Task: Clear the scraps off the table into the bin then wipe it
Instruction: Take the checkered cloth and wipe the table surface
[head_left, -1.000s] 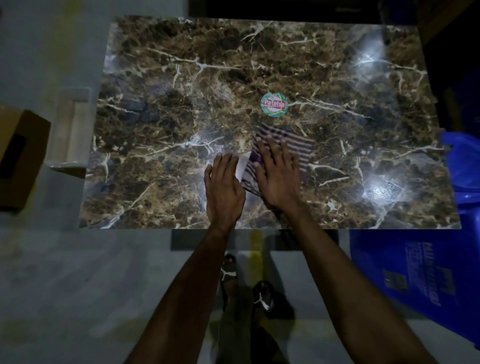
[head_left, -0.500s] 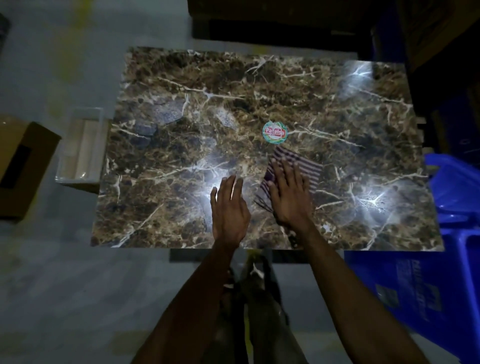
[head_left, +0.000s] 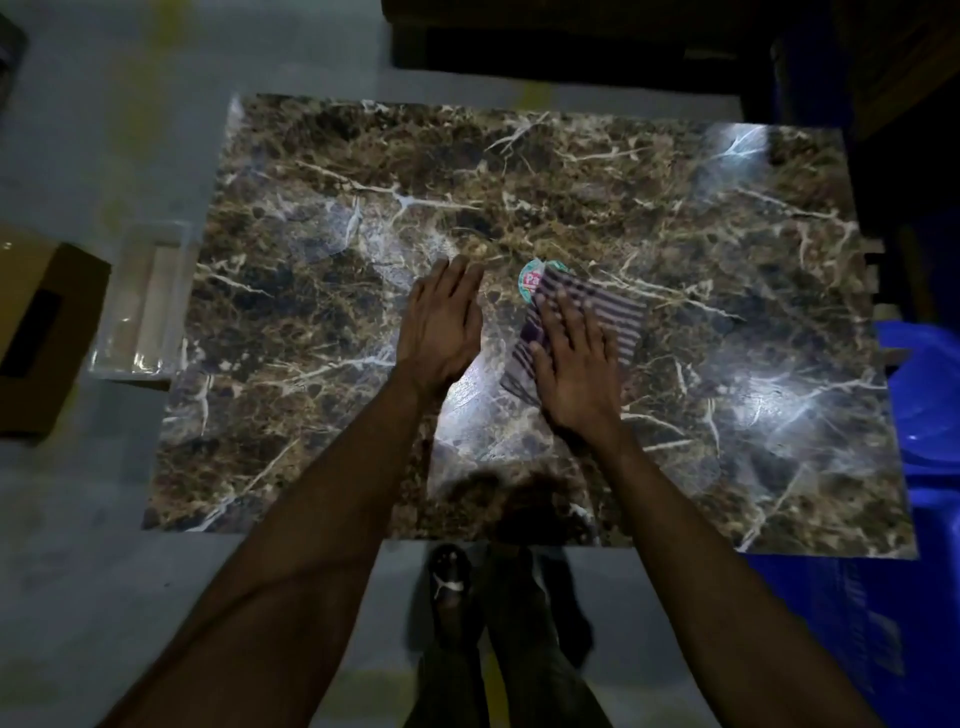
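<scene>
The right hand is pushing the striped cloth forward across the table — its far edge is now overlapping the round sticker. The left hand is sliding forward beside it — flat, fingers straight.

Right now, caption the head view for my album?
Right hand presses striped cloth on marble table; left hand open.

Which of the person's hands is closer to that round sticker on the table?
The right hand: it presses the striped cloth, whose edge overlaps the round sticker. The left hand lies flat beside the sticker, apart from it.
</scene>
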